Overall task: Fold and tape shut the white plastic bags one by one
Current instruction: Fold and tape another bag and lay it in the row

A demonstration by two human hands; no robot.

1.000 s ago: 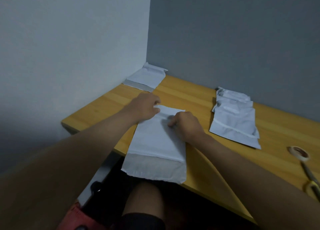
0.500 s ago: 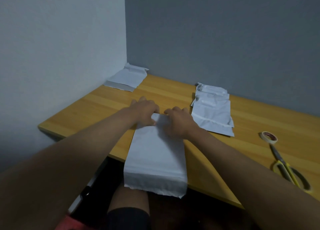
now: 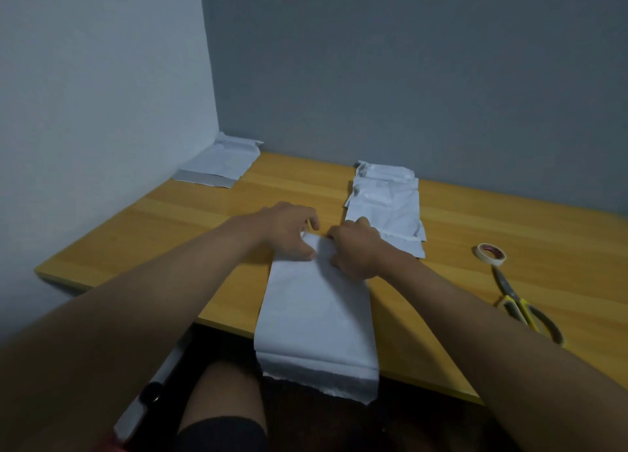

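The white plastic bag (image 3: 314, 310) lies lengthwise on the wooden tabletop (image 3: 153, 227), directly in front of the person. Its near end overhangs the front edge of the tabletop and ends in a ragged hem. Its far end sits under both hands, near the middle of the tabletop.

The left hand (image 3: 289, 229) rests palm down on the far left corner of the bag. Its fingers are curled, and the thumb and fingertips pinch the folded top edge. The right hand (image 3: 356, 247) sits just beside it on the far right corner, knuckles up, fingers curled onto the same fold. Both grips are closed on the bag. The forearms converge from the lower corners of the view.

A stack of white bags (image 3: 385, 202) lies just beyond the right hand, near the grey back wall. One more white bag (image 3: 221, 162) lies in the far left corner, touching both walls. A roll of tape (image 3: 491, 254) and yellow-handled scissors (image 3: 520, 302) lie to the right, well apart from the hands. Bare wood remains to the left of the bag and between the bag and the tape.
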